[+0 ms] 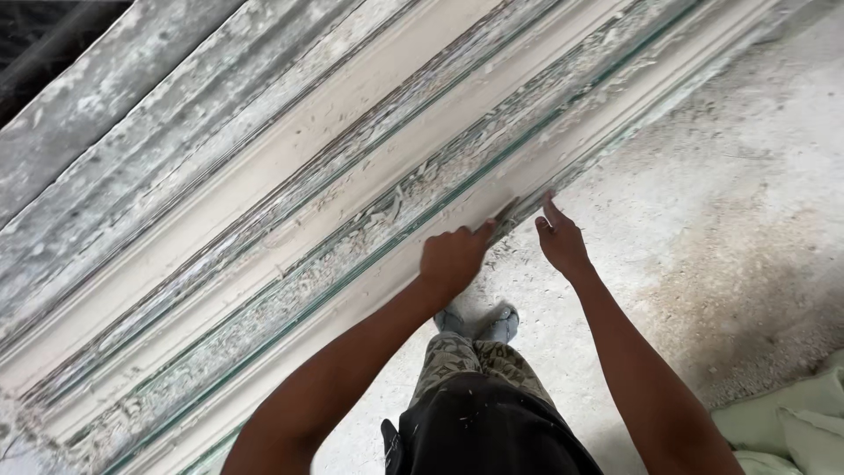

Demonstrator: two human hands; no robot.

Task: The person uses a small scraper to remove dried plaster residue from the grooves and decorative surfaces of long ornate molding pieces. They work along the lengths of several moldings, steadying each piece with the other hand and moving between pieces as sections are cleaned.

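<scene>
The left hand (453, 257) was clenched in a fist around a small scraper (507, 211), pressed against the moulded frame (352, 176) at twelve o'clock. The right hand (561, 242) was held open, fingertips touching the frame's edge, at three o'clock of the scraper.

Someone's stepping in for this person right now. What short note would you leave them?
Left hand: closed on a small scraper, its blade against the lower edge of the long moulding.
Right hand: open, fingertips on the same edge, just beside the blade.
Done: paint is scraped to bare patches along much of the moulding; flakes lie on the floor.
Left: greenish paint lines and loose flakes remain in the grooves.
</scene>
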